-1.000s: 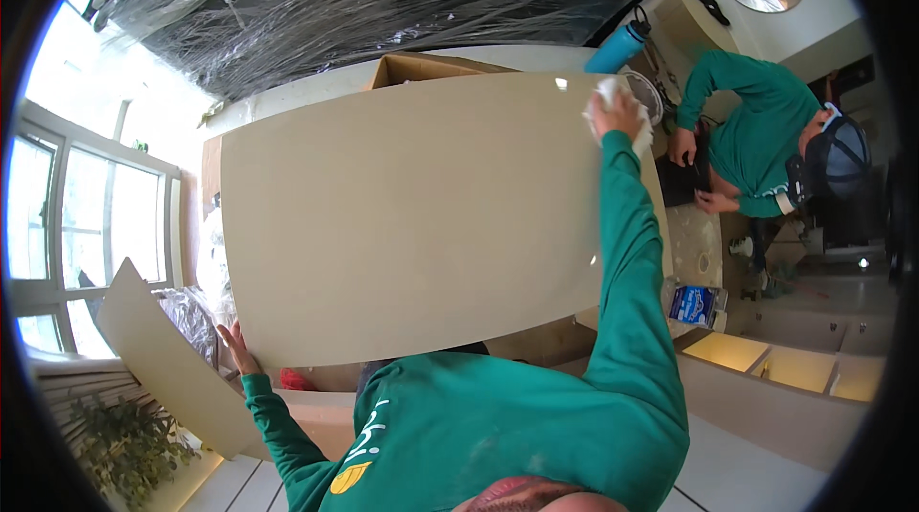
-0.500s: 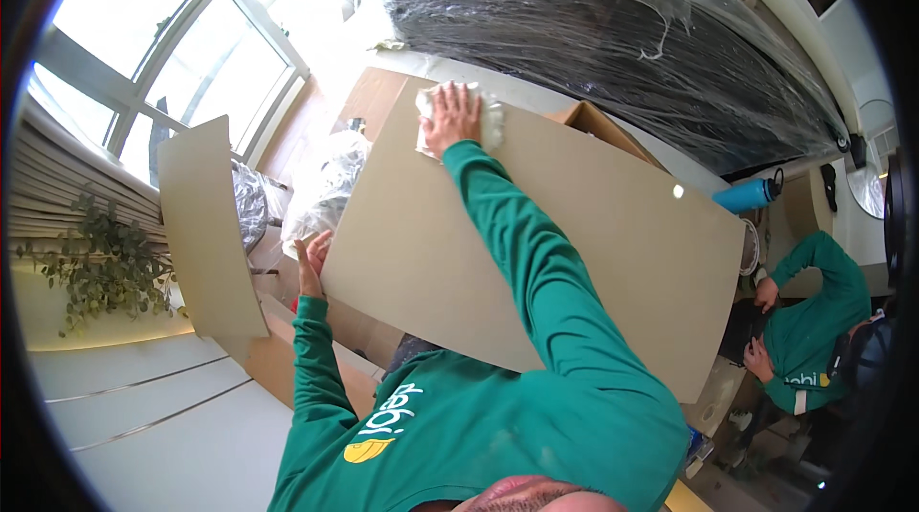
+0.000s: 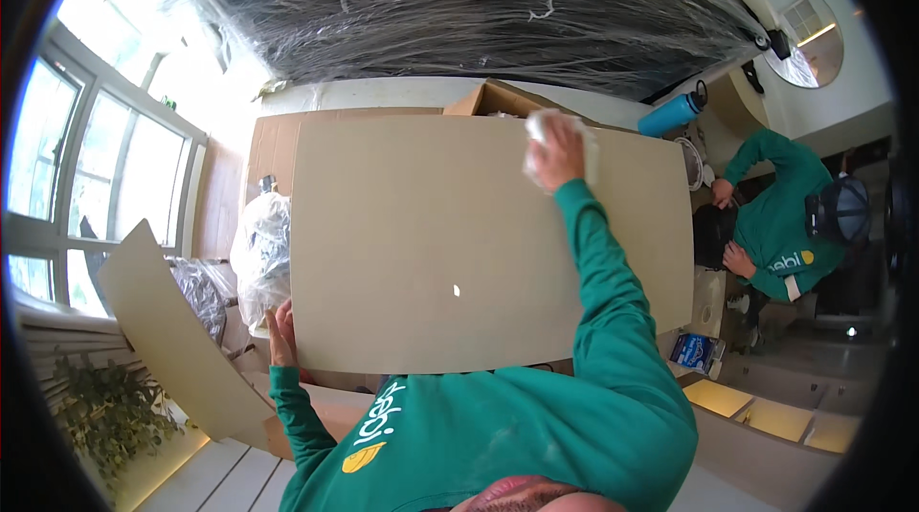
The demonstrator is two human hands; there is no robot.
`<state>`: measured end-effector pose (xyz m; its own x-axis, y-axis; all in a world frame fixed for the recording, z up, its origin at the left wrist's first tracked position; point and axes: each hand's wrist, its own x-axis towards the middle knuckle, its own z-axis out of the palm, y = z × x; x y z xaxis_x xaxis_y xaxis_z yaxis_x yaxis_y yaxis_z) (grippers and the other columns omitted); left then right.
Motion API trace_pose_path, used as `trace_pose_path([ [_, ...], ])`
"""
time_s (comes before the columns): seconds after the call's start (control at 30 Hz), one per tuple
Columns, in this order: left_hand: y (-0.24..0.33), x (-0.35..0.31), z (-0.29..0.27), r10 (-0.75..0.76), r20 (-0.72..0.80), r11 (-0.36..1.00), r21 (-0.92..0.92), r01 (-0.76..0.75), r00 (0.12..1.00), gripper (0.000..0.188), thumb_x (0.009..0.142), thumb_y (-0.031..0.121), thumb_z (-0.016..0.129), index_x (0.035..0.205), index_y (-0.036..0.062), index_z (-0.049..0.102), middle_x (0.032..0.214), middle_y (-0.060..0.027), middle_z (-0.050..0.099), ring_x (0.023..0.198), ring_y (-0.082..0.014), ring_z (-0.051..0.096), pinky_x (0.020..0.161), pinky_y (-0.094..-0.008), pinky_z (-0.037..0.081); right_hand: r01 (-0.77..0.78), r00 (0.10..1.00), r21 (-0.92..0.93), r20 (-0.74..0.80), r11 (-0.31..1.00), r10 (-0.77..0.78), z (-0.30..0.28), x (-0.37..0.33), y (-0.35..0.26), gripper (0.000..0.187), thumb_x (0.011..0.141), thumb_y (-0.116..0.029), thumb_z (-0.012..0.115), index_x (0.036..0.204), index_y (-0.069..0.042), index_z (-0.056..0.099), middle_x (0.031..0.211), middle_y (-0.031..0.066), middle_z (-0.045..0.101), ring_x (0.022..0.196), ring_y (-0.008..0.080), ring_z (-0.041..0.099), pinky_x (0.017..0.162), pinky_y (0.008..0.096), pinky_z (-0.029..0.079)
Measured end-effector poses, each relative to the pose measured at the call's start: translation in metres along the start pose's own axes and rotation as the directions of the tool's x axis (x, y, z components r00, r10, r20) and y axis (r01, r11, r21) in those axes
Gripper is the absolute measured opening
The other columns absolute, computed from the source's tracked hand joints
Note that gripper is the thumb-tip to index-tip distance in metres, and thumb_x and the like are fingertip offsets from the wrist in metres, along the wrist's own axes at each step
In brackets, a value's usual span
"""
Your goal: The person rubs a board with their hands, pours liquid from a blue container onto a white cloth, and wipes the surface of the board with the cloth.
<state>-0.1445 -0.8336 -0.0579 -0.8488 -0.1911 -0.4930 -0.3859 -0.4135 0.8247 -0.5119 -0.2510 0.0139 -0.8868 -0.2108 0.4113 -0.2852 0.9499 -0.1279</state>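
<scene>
A large flat beige board (image 3: 421,225) lies in front of me. My right hand (image 3: 558,156) presses a crumpled white cloth (image 3: 536,150) flat against its surface, near the far edge and right of the middle. At the board's near left corner, my left hand (image 3: 282,332) grips the side edge, though part of its fingers is hidden by the board. A small bright white spot (image 3: 457,291) shows on the board's face.
Beyond the far edge stand an open cardboard box (image 3: 488,99) and a blue bottle (image 3: 673,114). Plastic-wrapped items (image 3: 260,263) and a second beige board (image 3: 177,330), leaning, are to the left. A co-worker (image 3: 785,201) in a green top is at the right.
My right hand has slid the cloth rightward over the board from near its far left corner. The view has turned. My left hand stays at the board's left edge.
</scene>
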Motion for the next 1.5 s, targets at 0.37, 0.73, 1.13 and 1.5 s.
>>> trace_pose_path([
  [0.37,0.032,0.027,0.040,-0.008,-0.146,0.959,0.279,0.049,0.989,0.092,0.102,0.076,0.032,0.151,-0.0006,0.047,0.137,-0.0083,0.062,0.123,-0.0166,0.056,0.109,-0.0284,0.040,-0.466,0.854,-0.383,0.041,0.798,0.518,-0.007,-0.042,0.219,0.066,0.103,-0.052,0.046,0.159,-0.016,0.040,0.167,0.0087,0.035,0.152,0.0381,0.033,0.119,0.0608,0.031],
  [0.73,0.060,0.011,0.071,-0.094,-0.012,0.955,0.282,0.094,0.995,0.101,0.101,0.079,0.029,0.156,-0.0054,0.038,0.156,-0.0122,0.046,0.141,-0.0191,0.043,0.119,-0.0288,0.029,0.286,0.909,0.204,0.252,0.936,-0.332,0.093,0.083,-0.358,0.070,0.102,-0.048,0.046,0.162,-0.013,0.035,0.170,0.0092,0.028,0.158,0.0314,0.019,0.129,0.0526,0.009],
  [1.13,0.010,0.051,0.014,-0.117,0.063,0.992,0.063,0.113,0.991,0.100,0.099,0.081,0.029,0.152,-0.0014,0.048,0.144,-0.0104,0.060,0.125,-0.0233,0.059,0.107,-0.0333,0.044,0.165,0.977,0.224,0.097,0.960,-0.191,0.046,0.038,-0.206,0.064,0.095,-0.044,0.058,0.150,-0.013,0.049,0.163,0.0132,0.039,0.153,0.0349,0.028,0.124,0.0560,0.020],
  [1.5,0.065,0.036,0.067,-0.119,0.047,0.986,0.125,0.112,0.992,0.096,0.100,0.078,0.035,0.155,-0.0001,0.042,0.149,-0.0082,0.056,0.130,-0.0175,0.055,0.110,-0.0282,0.041,-0.736,0.601,-0.412,-0.032,0.538,0.798,-0.059,-0.086,0.256,0.073,0.102,-0.053,0.044,0.162,-0.014,0.032,0.164,0.0113,0.040,0.149,0.0359,0.038,0.121,0.0559,0.030],
])
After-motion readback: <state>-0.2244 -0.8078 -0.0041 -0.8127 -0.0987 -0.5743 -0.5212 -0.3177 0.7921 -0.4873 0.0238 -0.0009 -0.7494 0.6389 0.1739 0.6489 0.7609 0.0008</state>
